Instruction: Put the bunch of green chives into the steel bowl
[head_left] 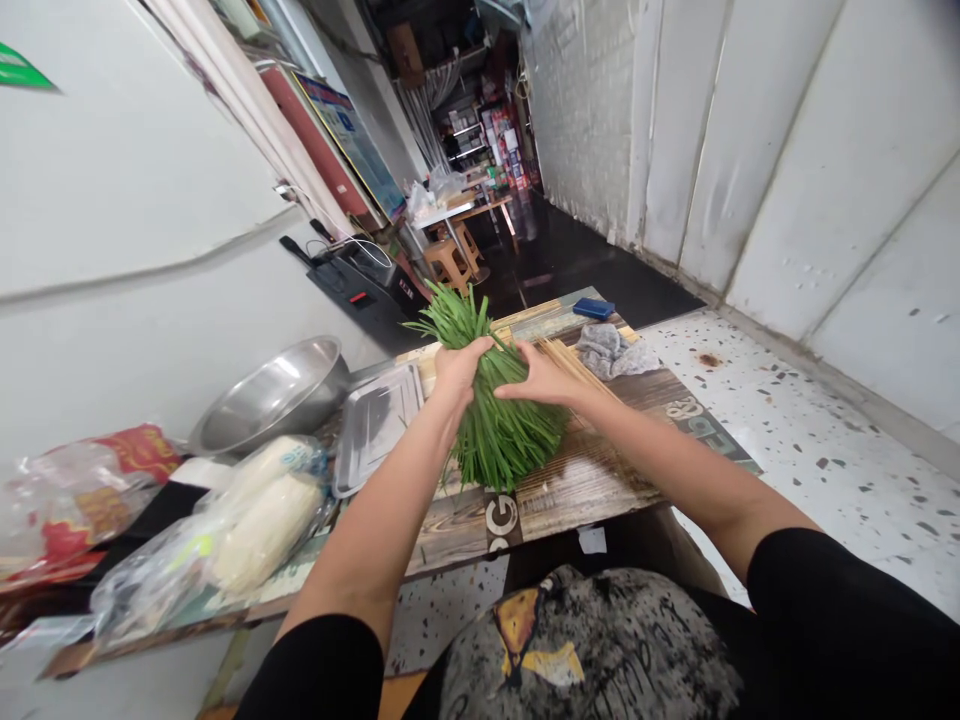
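Long green leaves [506, 445], gathered in one thick bundle. How are the hands set on them?

Both are clamped on the bundle, one from each side. The left hand [457, 372] curls round its narrower upper part, thumb laid across the front; its other fingers are mostly hidden. The right hand [538, 378] is more open, thumb and forefinger spread in a C against the leaves. I can't tell how its remaining fingers sit.

What are they working over?

A wood-patterned table [592, 475] with printed lettering. Thin sticks [574, 362] lie just right of the bundle, near a crumpled grey cloth [609, 350] and a small blue object [593, 308]. To the left are a metal tray [375, 430], a wide steel bowl [270, 395] and a clear plastic bag [262, 520] of pale food.

And the room?

Speckled floor [772, 410], white panelled wall [757, 170] on the right, and brown stools [448, 262] beside another table [450, 210] further back.

Where exactly is the bundle?

Between the two hands, tips fanning out above them, the broad end spreading below, close over the tabletop.
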